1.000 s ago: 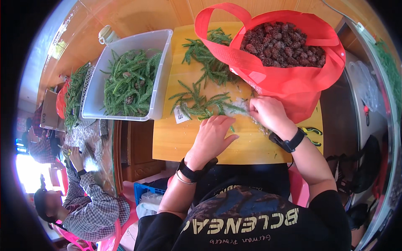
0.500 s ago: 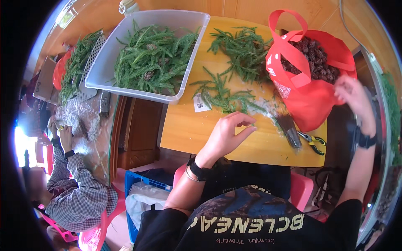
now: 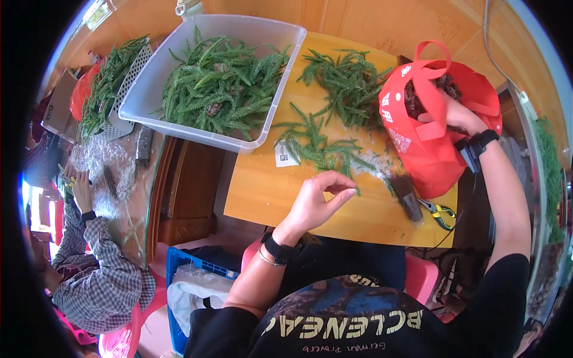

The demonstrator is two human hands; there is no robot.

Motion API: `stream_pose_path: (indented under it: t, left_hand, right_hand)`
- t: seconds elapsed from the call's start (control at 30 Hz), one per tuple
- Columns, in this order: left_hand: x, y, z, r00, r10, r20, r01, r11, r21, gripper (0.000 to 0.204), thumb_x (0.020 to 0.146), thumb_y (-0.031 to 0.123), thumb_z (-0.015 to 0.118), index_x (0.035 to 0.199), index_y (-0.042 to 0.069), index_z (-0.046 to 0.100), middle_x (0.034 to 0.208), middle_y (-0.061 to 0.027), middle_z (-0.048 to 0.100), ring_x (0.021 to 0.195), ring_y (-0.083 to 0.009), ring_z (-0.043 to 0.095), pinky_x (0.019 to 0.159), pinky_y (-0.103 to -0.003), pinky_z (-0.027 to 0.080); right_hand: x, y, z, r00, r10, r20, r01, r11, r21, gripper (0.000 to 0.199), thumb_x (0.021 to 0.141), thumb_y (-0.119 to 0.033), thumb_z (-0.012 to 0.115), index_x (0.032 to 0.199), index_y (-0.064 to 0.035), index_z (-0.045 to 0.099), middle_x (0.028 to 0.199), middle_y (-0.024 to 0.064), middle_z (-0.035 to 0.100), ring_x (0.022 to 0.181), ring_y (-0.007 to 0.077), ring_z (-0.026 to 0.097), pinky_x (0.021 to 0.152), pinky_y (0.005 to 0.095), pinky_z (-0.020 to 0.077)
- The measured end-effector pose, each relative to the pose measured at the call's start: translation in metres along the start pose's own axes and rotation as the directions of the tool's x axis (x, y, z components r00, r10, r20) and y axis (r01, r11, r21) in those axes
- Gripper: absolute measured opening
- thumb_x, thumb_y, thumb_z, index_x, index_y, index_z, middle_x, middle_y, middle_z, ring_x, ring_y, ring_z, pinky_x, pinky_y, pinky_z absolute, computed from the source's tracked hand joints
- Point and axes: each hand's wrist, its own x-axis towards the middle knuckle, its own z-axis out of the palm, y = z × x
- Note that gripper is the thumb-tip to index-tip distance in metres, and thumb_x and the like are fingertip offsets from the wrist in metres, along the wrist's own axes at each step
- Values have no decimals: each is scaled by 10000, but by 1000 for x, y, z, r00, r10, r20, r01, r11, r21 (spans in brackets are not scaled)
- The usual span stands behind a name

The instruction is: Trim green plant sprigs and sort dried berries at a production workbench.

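Note:
My right hand [image 3: 455, 114] reaches into the red fabric bag [image 3: 427, 149] of brown cones at the table's right end; its fingers are hidden inside, so what it grips cannot be told. My left hand [image 3: 319, 200] hovers over the yellow wooden table [image 3: 262, 191], thumb and fingers pinched together on what may be a tiny bit of twig. Just beyond it lies a loose pile of green needle sprigs [image 3: 325, 149], with a second sprig pile [image 3: 346, 83] farther back.
A clear plastic bin [image 3: 149, 107] full of green sprigs sits at the table's left. A brush [image 3: 407, 196] and yellow-handled snips [image 3: 439, 213] lie by the bag. Another person in a checked shirt [image 3: 98, 280] works at a glass table on the left. A blue crate [image 3: 179, 268] stands below.
My right hand went from the sprigs at the table up and into the red bag. My left hand stayed over the table, fingers closing into a pinch. The view shifted.

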Motion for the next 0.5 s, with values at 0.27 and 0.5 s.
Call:
stream_pose_path:
  t: [0.27,0.5]
  left_hand:
    - [0,1,2,999,-32,3,32,999,-8,132,841,92,641,926,-9,634,871,-65,644,784,-110,605,738,-256,492]
    - [2,1,3,999,-37,16,38,999,-33,149,832,97,653,932,-12,633,862,-64,642,788,-117,606,740,-260,491]
  right_hand:
    - [-23,13,5,994,-100,-39,99,995,-24,619,746,-263,701,1283,-102,437,1251,176,467,1204,315,423,1031,366,321]
    - [-16,30,13,999,3,-35,-6,997,-82,606,725,-267,717,1244,-104,449,1164,147,556,1110,270,510,961,338,379]
